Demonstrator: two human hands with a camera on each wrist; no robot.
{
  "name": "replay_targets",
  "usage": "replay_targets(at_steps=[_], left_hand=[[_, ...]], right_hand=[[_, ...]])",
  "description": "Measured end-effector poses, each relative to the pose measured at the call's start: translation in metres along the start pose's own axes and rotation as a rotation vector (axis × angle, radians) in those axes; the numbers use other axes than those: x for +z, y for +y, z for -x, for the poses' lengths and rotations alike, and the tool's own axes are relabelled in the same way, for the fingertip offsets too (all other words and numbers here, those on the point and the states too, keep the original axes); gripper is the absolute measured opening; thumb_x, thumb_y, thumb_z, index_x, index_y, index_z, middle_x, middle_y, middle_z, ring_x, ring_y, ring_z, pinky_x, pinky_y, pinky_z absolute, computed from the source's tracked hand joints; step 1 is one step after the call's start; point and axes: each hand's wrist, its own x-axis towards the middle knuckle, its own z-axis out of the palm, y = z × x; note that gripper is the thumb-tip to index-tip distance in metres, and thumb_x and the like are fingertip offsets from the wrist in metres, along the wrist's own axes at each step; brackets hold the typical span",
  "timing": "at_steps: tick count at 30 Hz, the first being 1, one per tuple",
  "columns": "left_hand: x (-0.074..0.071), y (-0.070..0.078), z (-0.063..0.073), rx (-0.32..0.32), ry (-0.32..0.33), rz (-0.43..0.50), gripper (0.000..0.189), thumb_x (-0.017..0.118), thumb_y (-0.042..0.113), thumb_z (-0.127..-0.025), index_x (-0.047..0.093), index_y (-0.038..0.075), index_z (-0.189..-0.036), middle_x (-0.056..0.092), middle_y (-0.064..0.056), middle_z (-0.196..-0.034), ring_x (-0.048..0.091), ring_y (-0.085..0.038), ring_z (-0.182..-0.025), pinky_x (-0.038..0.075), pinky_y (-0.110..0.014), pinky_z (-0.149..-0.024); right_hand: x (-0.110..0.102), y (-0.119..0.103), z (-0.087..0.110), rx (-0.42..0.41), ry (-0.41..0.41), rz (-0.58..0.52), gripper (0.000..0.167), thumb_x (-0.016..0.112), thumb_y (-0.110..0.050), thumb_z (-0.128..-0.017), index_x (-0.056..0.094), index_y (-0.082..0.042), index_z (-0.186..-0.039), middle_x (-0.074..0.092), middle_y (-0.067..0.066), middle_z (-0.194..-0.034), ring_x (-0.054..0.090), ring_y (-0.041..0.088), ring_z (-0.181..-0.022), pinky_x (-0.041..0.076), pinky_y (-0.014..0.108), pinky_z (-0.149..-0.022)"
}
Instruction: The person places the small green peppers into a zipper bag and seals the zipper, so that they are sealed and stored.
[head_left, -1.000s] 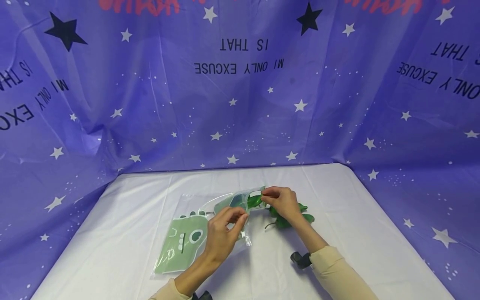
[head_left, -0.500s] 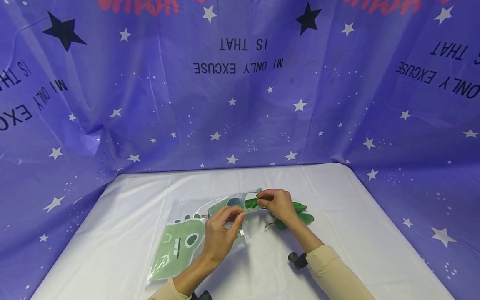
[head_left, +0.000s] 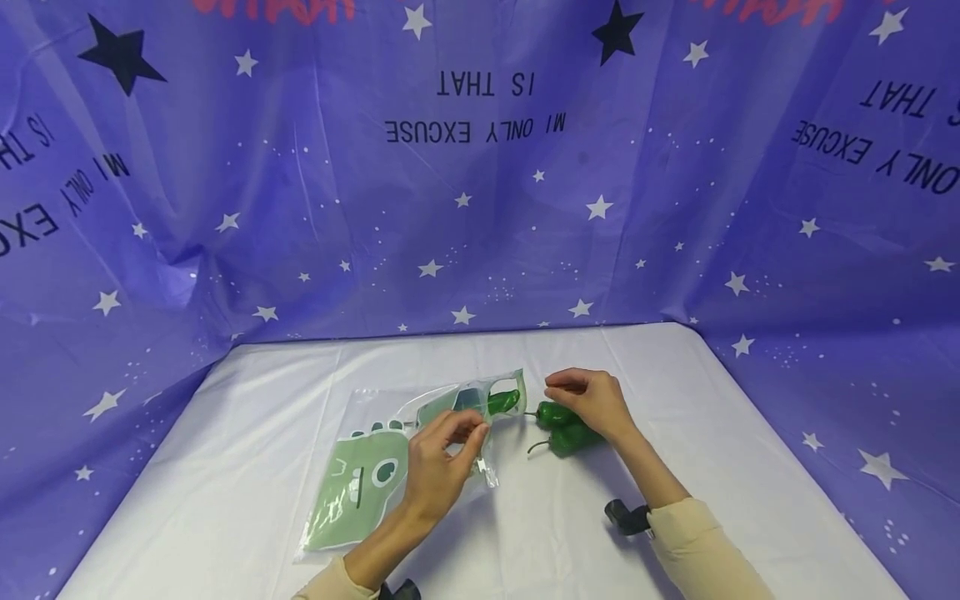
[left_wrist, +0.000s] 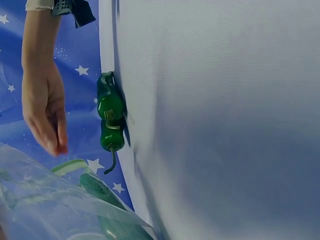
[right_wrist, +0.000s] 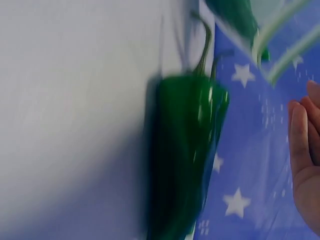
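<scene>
A clear plastic bag [head_left: 360,492] with a green cartoon monster print lies on the white table. My left hand [head_left: 438,467] pinches the edge of its mouth between thumb and fingers. Inside the mouth lies a green pepper [head_left: 503,402], also visible through the plastic in the left wrist view. Just right of the bag, two green peppers [head_left: 567,438] with curved stems rest side by side on the cloth. My right hand [head_left: 596,402] is above them, its fingers extended and holding nothing. In the right wrist view a pepper [right_wrist: 185,145] shows large and blurred below that hand.
White cloth covers the table [head_left: 712,467]. A purple curtain [head_left: 480,208] with stars and lettering stands behind it and at both sides. A black wrist device [head_left: 626,518] sits at the right cuff.
My right hand has let go of the pepper at the bag's mouth and moved right, over the other peppers. My left hand keeps its pinch on the bag.
</scene>
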Motion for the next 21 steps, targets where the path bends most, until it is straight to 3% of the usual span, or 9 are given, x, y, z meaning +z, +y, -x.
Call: replay_targets(at_steps=[6, 11, 21], left_hand=[[-0.004, -0.001, 0.001, -0.004, -0.001, -0.001, 0.017, 0.073, -0.007, -0.077, 0.067, 0.004, -0.089, 0.064, -0.004, -0.078, 0.063, -0.016, -0.064, 0.052, -0.016, -0.061], [-0.004, -0.001, 0.002, 0.007, -0.004, -0.001, 0.018, 0.072, -0.011, -0.075, 0.066, 0.002, -0.086, 0.063, -0.006, -0.075, 0.063, -0.017, -0.062, 0.051, -0.016, -0.059], [-0.008, -0.004, 0.002, 0.011, 0.005, 0.008, 0.015, 0.073, -0.004, -0.078, 0.067, 0.005, -0.089, 0.064, -0.003, -0.077, 0.063, -0.014, -0.064, 0.051, -0.016, -0.06]], right_hand=[[-0.034, 0.031, 0.018, 0.048, -0.111, 0.08, 0.023, 0.076, -0.028, -0.082, 0.073, -0.014, -0.1, 0.071, -0.004, -0.09, 0.066, 0.013, -0.084, 0.054, 0.024, -0.071], [-0.057, 0.056, 0.038, 0.093, -0.15, 0.139, 0.029, 0.076, -0.028, -0.081, 0.071, -0.012, -0.105, 0.07, 0.004, -0.1, 0.066, 0.021, -0.091, 0.055, 0.03, -0.075], [-0.064, 0.078, 0.052, 0.102, -0.211, 0.182, 0.034, 0.079, -0.021, -0.077, 0.07, -0.012, -0.108, 0.067, 0.01, -0.108, 0.066, 0.031, -0.093, 0.055, 0.038, -0.076]])
